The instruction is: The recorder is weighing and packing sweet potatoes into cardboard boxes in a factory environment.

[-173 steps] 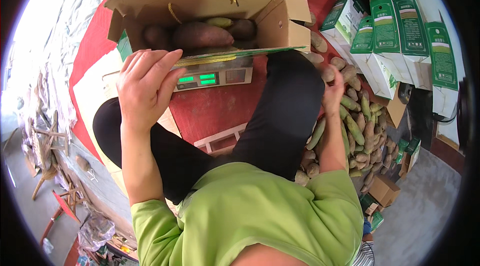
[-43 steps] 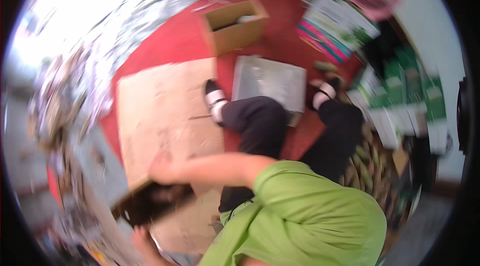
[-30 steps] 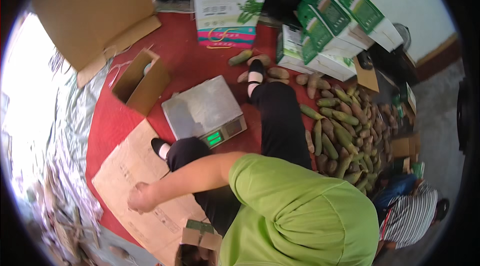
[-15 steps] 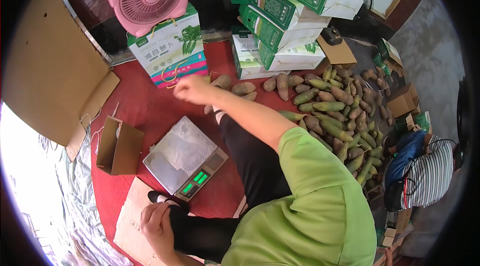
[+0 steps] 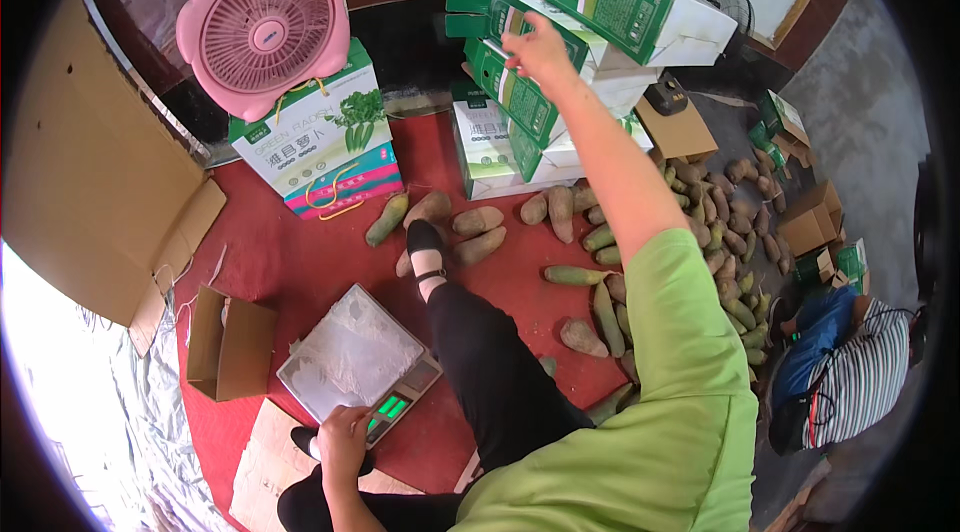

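Note:
My right hand is stretched out to the far side with its fingers apart. It is over the edge of a green-and-white carton in a leaning stack; whether it touches cannot be told. My left hand is low beside the front corner of a digital scale. Its fingers are curled, with nothing seen in them. The scale has a bare, dusty metal plate and a lit green display. Past my foot lie a few brown roots and one green radish.
A pink bird-shaped fan sits on a white-and-green carton. An opened brown box stands left of the scale. A large heap of green and brown roots lies to the right. Another person in a striped top bends at far right.
My right hand has swung rightward and away, from beside the fan's carton to the stacked cartons. My left hand has moved off my knee to the scale's corner. The whole view has shifted slightly.

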Demonstrator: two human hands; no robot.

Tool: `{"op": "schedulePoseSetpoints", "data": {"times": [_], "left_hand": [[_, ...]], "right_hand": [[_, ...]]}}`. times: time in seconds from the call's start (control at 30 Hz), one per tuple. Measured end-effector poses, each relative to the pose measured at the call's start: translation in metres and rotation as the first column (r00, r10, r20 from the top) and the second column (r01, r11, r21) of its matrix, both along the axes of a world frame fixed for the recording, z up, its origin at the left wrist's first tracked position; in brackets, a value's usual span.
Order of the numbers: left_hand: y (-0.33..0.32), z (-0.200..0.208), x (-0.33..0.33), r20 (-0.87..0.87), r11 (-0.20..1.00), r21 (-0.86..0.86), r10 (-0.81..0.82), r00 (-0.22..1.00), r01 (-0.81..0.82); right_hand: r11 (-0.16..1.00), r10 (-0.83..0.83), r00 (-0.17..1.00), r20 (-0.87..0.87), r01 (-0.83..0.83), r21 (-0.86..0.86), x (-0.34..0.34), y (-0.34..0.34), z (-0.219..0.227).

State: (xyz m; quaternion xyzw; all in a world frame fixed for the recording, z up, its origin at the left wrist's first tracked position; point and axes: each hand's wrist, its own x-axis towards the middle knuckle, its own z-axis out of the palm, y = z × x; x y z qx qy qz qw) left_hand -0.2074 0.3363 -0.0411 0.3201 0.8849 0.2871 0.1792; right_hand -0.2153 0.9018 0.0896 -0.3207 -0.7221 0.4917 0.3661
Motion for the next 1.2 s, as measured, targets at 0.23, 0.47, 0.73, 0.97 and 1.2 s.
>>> {"op": "schedulePoseSetpoints", "data": {"times": [0.23, 0.47, 0.73, 0.97, 1.2], "left_hand": [[0.006, -0.027, -0.020, -0.023, 0.996, -0.089, 0.020, 1.000, -0.022], [0.020, -0.040, -0.034, 0.016, 0.989, -0.143, 0.027, 1.000, -0.024], [0.029, -0.038, -0.035, 0.065, 0.977, -0.213, 0.006, 0.998, 0.007], [0.029, -0.016, -0.029, 0.016, 0.983, -0.184, -0.024, 1.000, 0.027], [0.006, 0.012, -0.015, -0.098, 0.998, -0.053, -0.020, 0.995, 0.015]], "right_hand": [[0.979, -0.194, 0.981, 0.002, 0.193, 0.070, -0.036, 0.093, 0.025], [0.965, -0.252, 0.967, 0.032, 0.253, -0.063, -0.065, 0.156, 0.018], [0.959, -0.186, 0.966, -0.182, 0.137, -0.249, -0.064, 0.174, 0.013], [0.952, -0.151, 0.931, -0.333, 0.047, -0.302, -0.043, 0.138, 0.028], [0.997, -0.020, 0.865, -0.502, -0.019, -0.071, -0.003, 0.063, 0.093]]}}
